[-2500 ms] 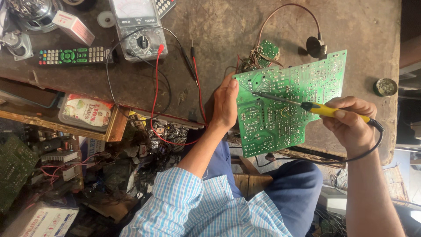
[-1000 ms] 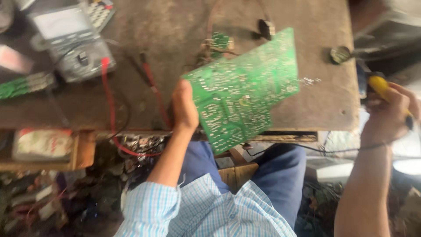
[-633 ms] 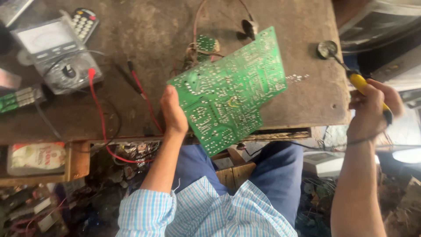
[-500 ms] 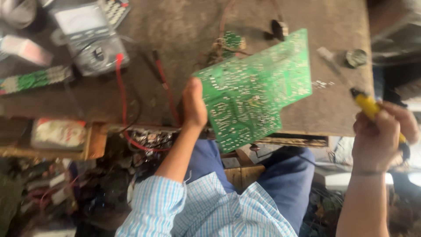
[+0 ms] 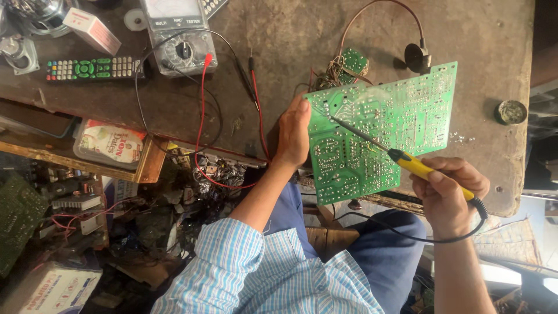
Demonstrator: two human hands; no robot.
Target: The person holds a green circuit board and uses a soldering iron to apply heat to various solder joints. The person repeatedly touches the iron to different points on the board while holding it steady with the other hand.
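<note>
The left hand (image 5: 293,132) pinches the green circuit board (image 5: 381,131) by its left edge, over the bench's near edge. The right hand (image 5: 447,189), clenched round the yellow soldering iron (image 5: 401,156), has returned, tip touching the board.

Electronics repair workshop: multimeter (image 5: 181,36), soldering iron (image 5: 407,161), circuit board (image 5: 381,131).

Worn brown workbench (image 5: 302,35) above a cluttered, dim floor of scrap electronics (image 5: 87,221).
</note>
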